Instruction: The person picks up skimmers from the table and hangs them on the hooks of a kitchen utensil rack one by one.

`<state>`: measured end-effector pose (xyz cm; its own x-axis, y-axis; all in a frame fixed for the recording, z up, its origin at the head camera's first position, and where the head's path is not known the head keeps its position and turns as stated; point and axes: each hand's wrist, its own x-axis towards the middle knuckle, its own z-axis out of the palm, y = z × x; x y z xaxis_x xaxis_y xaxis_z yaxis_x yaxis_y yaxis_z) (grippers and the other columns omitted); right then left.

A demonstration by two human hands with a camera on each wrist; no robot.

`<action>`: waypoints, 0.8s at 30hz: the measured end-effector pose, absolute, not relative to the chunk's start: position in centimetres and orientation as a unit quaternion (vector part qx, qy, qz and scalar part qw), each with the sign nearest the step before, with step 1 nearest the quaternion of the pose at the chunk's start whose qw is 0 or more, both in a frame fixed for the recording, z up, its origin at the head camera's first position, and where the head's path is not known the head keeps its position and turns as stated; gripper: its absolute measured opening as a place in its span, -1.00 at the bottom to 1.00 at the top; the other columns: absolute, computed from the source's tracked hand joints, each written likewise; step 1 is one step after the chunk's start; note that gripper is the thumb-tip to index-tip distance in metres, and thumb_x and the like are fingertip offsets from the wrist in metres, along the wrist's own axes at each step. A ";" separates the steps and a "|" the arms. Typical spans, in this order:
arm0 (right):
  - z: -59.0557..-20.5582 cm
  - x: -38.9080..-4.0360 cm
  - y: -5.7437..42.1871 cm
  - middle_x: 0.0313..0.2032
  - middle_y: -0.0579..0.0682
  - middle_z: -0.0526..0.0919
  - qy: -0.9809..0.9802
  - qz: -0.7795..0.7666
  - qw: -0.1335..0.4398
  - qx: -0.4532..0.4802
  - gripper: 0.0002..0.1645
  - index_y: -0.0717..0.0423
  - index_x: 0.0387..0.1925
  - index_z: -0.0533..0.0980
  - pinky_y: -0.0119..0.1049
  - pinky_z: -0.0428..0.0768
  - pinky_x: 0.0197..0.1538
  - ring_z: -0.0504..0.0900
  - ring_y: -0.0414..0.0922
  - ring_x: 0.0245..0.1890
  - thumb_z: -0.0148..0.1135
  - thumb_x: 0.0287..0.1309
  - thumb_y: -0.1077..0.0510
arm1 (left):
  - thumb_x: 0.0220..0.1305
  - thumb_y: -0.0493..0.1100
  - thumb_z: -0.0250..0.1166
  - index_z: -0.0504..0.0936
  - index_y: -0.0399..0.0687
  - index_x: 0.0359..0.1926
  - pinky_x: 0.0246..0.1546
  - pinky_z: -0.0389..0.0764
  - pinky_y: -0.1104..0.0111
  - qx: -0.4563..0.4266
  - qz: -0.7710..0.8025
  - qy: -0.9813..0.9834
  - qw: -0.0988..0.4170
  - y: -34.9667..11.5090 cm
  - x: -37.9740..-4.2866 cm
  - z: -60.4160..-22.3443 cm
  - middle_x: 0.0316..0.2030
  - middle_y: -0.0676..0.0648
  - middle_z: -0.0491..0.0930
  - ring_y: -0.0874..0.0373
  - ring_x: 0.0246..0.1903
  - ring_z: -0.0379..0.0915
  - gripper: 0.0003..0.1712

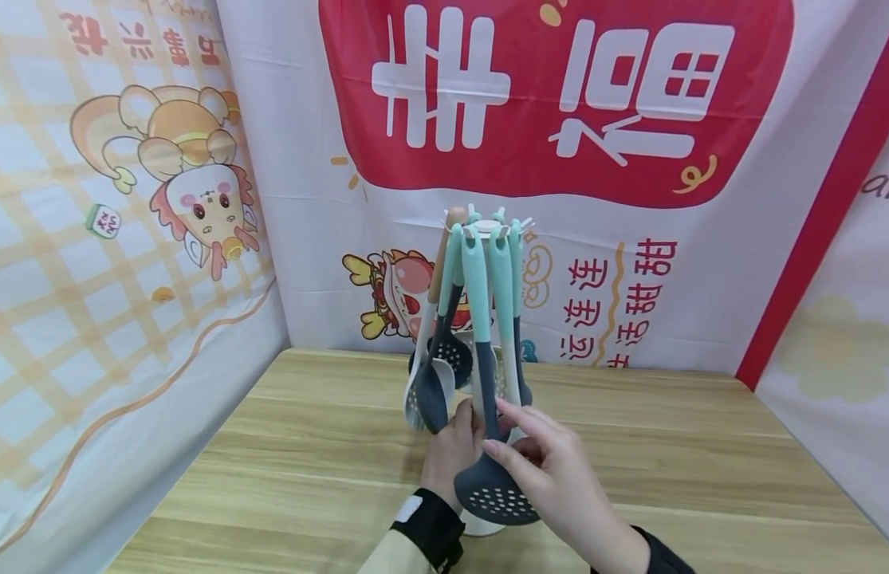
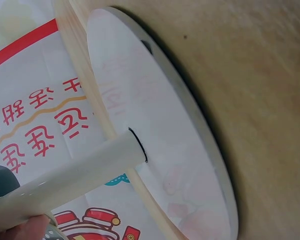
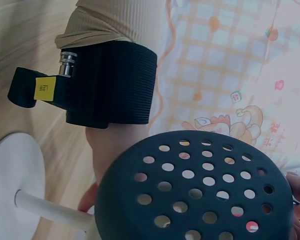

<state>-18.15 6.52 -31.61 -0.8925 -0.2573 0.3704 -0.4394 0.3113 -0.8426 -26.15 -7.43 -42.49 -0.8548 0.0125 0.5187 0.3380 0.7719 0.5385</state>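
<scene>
A white rotating-style utensil stand (image 1: pixel 485 227) stands on the table with several kitchen tools hanging from its top hooks. My left hand (image 1: pixel 450 453) grips the white pole (image 2: pixel 75 175) low down, above the round base (image 2: pixel 140 105). In front hangs a slotted skimmer (image 1: pixel 496 496) with a dark perforated head and mint handle; its handle end is up at the hooks. My right hand (image 1: pixel 559 466) pinches the skimmer's dark shaft just above its head. The perforated head fills much of the right wrist view, in front of the left forearm.
Around the pole hang a dark spoon (image 1: pixel 433 399), a dark perforated ladle (image 1: pixel 454 357) and a tool with a wooden handle (image 1: pixel 437 275). A wood-grain table (image 1: pixel 293 470) lies below. Printed cloth (image 1: pixel 293 159) lines the back and both sides.
</scene>
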 end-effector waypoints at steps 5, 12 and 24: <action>-32.0 -18.4 6.5 -0.24 0.07 0.65 -0.807 0.546 0.076 0.213 -0.53 0.19 0.15 0.57 -0.42 0.61 -0.41 0.51 -0.29 -0.54 0.36 0.17 0.25 | 0.43 -0.22 0.14 0.41 -0.28 0.17 -0.46 0.58 0.31 -0.090 -0.338 -0.908 0.231 -7.4 -25.9 -42.4 -0.39 -0.13 0.63 0.02 -0.38 0.64 -0.64; -32.4 -18.2 6.6 -0.27 0.05 0.66 -0.799 0.550 0.071 0.232 -0.57 0.22 0.11 0.60 -0.40 0.63 -0.36 0.56 -0.27 -0.38 0.35 0.17 0.27 | 0.43 -0.24 0.13 0.39 -0.37 0.14 -0.33 0.62 0.21 -0.102 -0.348 -0.901 0.237 -7.4 -25.4 -42.3 -0.33 -0.23 0.65 -0.08 -0.28 0.67 -0.64; -32.5 -17.9 6.5 -0.22 0.06 0.68 -0.795 0.556 0.059 0.235 -0.56 0.21 0.13 0.58 -0.38 0.65 -0.28 0.57 -0.27 -0.32 0.33 0.20 0.25 | 0.53 0.02 -0.01 0.12 -0.14 0.48 0.17 0.48 -0.04 -0.081 -0.415 -0.906 -0.016 -8.5 -25.1 -41.9 0.20 -0.30 0.52 -0.16 0.17 0.50 -0.36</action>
